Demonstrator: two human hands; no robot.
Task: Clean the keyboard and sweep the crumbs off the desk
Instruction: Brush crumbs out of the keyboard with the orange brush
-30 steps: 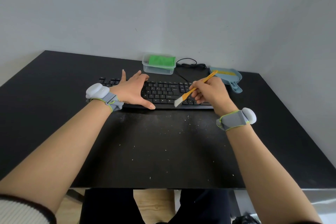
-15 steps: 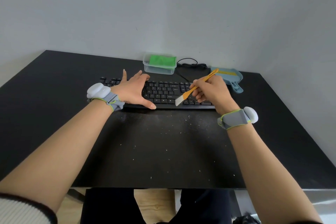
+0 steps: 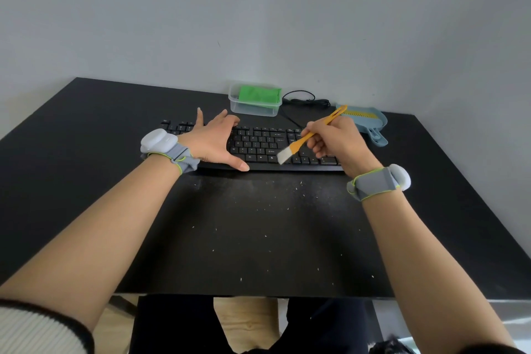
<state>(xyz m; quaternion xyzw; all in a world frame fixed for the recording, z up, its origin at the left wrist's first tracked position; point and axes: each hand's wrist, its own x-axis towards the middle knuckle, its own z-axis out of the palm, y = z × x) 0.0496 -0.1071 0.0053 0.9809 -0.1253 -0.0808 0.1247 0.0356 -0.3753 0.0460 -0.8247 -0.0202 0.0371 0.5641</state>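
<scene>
Now | left hand (image 3: 214, 142) flat on keyboard (image 3: 258, 146) | right hand (image 3: 339, 139) grips brush (image 3: 304, 141)

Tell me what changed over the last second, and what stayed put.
Very little. The right hand keeps its grip on the orange brush, whose white bristles shifted only slightly along the front key rows of the keyboard. Nothing was picked up or released. The left hand stays flat on the keyboard's left part; crumbs, dustpan and container are unmoved.
</scene>
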